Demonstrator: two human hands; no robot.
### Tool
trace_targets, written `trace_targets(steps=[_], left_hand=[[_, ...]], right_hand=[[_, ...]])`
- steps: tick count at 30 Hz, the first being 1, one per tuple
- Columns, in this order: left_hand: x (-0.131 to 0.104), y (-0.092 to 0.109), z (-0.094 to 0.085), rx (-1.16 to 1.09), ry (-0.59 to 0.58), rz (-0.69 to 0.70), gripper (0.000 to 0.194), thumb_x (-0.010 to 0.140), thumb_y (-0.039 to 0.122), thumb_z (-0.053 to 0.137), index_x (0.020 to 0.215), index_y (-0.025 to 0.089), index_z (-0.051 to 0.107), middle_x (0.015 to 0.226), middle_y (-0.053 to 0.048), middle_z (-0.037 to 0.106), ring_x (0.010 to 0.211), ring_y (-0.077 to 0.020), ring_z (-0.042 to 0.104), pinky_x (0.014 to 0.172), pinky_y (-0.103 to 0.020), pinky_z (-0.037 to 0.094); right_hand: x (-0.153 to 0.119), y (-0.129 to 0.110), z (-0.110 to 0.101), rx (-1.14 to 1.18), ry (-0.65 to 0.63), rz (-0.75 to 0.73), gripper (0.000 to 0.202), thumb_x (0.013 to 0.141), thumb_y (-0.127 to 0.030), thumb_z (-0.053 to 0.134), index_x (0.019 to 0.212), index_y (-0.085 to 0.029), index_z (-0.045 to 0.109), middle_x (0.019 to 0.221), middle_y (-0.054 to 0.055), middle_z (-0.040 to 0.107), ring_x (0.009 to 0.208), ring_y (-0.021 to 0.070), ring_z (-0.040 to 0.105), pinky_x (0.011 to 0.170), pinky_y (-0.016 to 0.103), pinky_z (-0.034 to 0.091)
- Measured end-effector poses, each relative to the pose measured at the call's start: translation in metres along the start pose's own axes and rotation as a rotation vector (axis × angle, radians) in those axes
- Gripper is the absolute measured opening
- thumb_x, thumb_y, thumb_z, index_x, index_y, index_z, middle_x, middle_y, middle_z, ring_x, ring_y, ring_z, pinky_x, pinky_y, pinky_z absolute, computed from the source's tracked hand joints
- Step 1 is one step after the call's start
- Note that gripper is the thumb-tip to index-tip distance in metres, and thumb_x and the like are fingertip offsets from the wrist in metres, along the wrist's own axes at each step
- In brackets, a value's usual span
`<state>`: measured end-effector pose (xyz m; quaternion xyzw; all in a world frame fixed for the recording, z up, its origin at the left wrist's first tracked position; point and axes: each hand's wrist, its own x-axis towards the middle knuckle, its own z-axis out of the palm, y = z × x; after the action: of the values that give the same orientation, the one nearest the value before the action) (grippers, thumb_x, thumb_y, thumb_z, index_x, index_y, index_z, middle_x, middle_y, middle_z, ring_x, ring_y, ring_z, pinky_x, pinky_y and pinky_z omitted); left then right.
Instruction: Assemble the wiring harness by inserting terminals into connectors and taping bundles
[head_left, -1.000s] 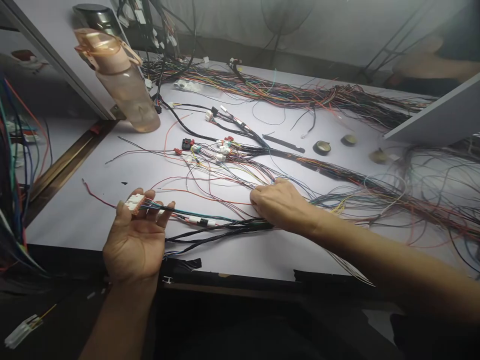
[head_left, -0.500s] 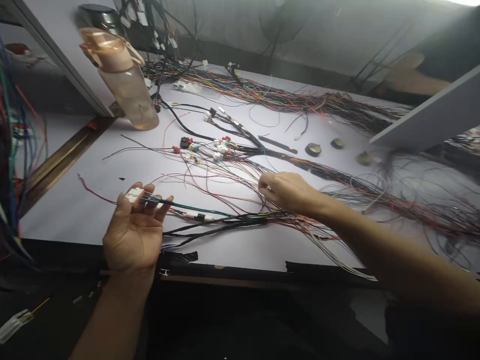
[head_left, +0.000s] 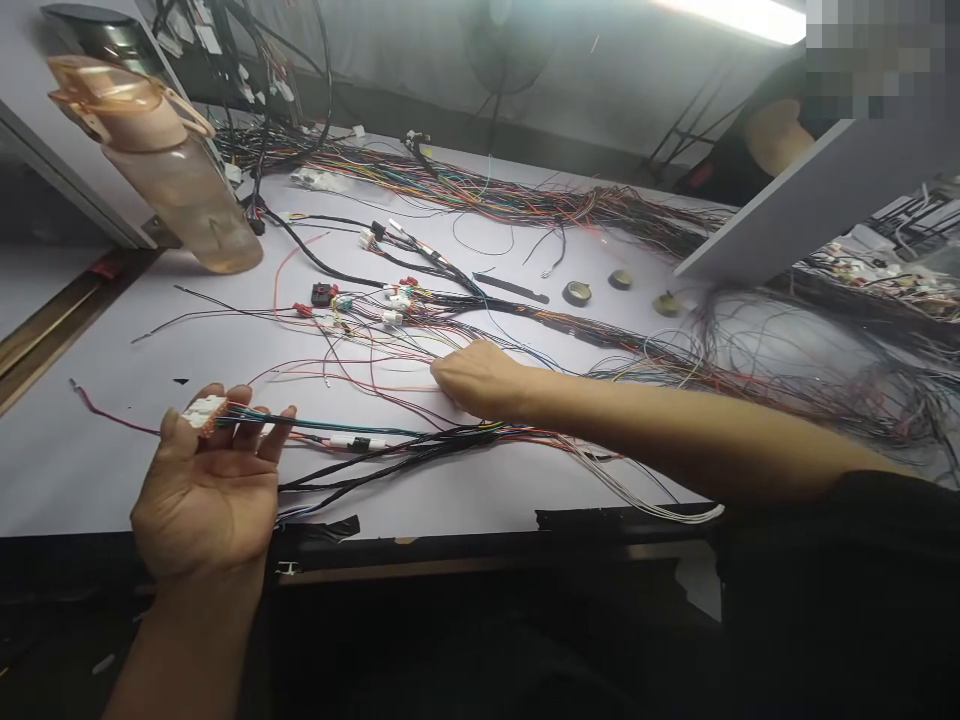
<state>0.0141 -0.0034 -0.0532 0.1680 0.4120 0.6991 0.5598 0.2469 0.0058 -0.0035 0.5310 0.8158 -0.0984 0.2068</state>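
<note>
Palm up at the table's near left, my left hand [head_left: 214, 490] grips a white connector [head_left: 202, 412] with orange edging between thumb and fingers. Green, blue and dark wires [head_left: 322, 424] run from that connector to the right across my fingers. My right hand [head_left: 480, 380] is closed in a fist-like pinch over the loose red and dark wires. What its fingers hold is hidden under the hand. Just beyond it lie small white connectors [head_left: 397, 298] and a black connector [head_left: 324, 294]. Black-taped wire branches [head_left: 375, 478] rest nearer the table edge.
A tall drink bottle [head_left: 180, 180] stands at the back left. A long wire bundle [head_left: 450, 190] crosses the table's far side. Several small round tins or rolls, one being this roll [head_left: 577, 293], sit right of centre. A grey panel [head_left: 772, 210] juts in from the right; another person's arm [head_left: 776, 140] shows behind it.
The view has swung to the right, so the table's contents sit further left. My right hand has moved slightly left along the wires. The left hand keeps its grip on the connector.
</note>
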Motion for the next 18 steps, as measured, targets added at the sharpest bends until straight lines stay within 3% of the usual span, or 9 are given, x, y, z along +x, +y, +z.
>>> trace_targets(steps=[3, 6, 10, 12, 18], left_hand=[[0.001, -0.001, 0.001, -0.006, 0.0, 0.033, 0.006, 0.079, 0.019, 0.061, 0.083, 0.015, 0.061, 0.098, -0.002, 0.065, 0.091, -0.0159, 0.062, 0.07, -0.037, 0.061], [0.001, -0.001, 0.0, -0.002, -0.014, 0.038, 0.008, 0.078, 0.018, 0.062, 0.085, 0.014, 0.063, 0.1, -0.001, 0.065, 0.093, -0.0159, 0.062, 0.072, -0.038, 0.061], [0.001, 0.0, -0.001, -0.002, -0.015, 0.009, 0.008, 0.08, 0.021, 0.061, 0.085, 0.015, 0.064, 0.094, -0.001, 0.066, 0.092, -0.016, 0.062, 0.074, -0.037, 0.06], [0.002, 0.0, -0.002, 0.008, -0.016, -0.015, 0.013, 0.083, 0.027, 0.06, 0.086, 0.016, 0.066, 0.093, -0.002, 0.067, 0.09, -0.0158, 0.062, 0.076, -0.036, 0.059], [0.006, -0.004, -0.011, -0.003, -0.042, -0.044, 0.018, 0.086, 0.032, 0.059, 0.09, 0.018, 0.07, 0.094, -0.003, 0.069, 0.092, -0.0161, 0.063, 0.081, -0.036, 0.06]], right_hand=[[0.005, 0.011, -0.004, 0.093, -0.059, 0.008, 0.02, 0.077, -0.009, 0.054, 0.093, -0.012, 0.065, 0.093, 0.012, 0.07, 0.077, 0.0195, 0.06, 0.056, 0.027, 0.032], [0.002, 0.027, -0.005, 0.36, -0.048, -0.035, 0.016, 0.077, -0.012, 0.054, 0.089, -0.015, 0.064, 0.091, 0.007, 0.068, 0.074, 0.015, 0.056, 0.059, 0.025, 0.035], [-0.008, 0.046, -0.002, 0.722, 0.05, -0.061, 0.007, 0.08, -0.02, 0.055, 0.083, -0.017, 0.061, 0.079, 0.002, 0.063, 0.066, 0.0105, 0.051, 0.057, 0.023, 0.036], [-0.011, 0.05, 0.001, 0.906, 0.098, -0.054, 0.013, 0.084, -0.028, 0.057, 0.08, -0.016, 0.06, 0.073, 0.0, 0.061, 0.065, 0.0099, 0.052, 0.059, 0.024, 0.038], [-0.004, 0.04, 0.0, 1.317, 0.293, -0.012, 0.019, 0.084, -0.035, 0.063, 0.077, -0.017, 0.062, 0.067, -0.003, 0.055, 0.058, 0.0076, 0.051, 0.059, 0.023, 0.043]])
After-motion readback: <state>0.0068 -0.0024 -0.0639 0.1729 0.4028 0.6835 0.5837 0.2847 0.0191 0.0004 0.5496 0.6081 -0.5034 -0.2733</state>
